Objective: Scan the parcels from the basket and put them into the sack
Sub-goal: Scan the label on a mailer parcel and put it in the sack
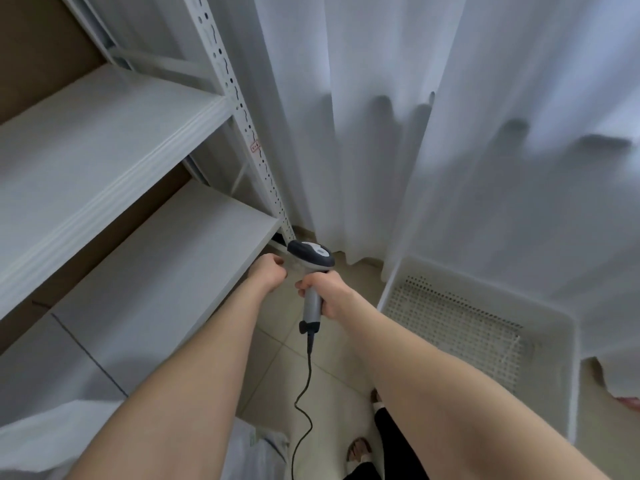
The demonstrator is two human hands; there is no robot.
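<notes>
My right hand (325, 294) grips the grey handle of a barcode scanner (311, 255), whose dark head points away from me above the floor. Its black cable (304, 403) hangs down towards my feet. My left hand (272, 271) is curled into a fist just left of the scanner head, beside the lower shelf's corner, with nothing visible in it. The white perforated basket (391, 289) stands on the floor to the right, and no parcel shows inside it. White sack material (41, 441) lies at the bottom left.
A white metal shelving unit (239, 109) with two bare boards fills the left side. White curtains (450, 133) hang behind the basket. The floor is beige tile (332, 379), and my feet (360, 452) are at the bottom.
</notes>
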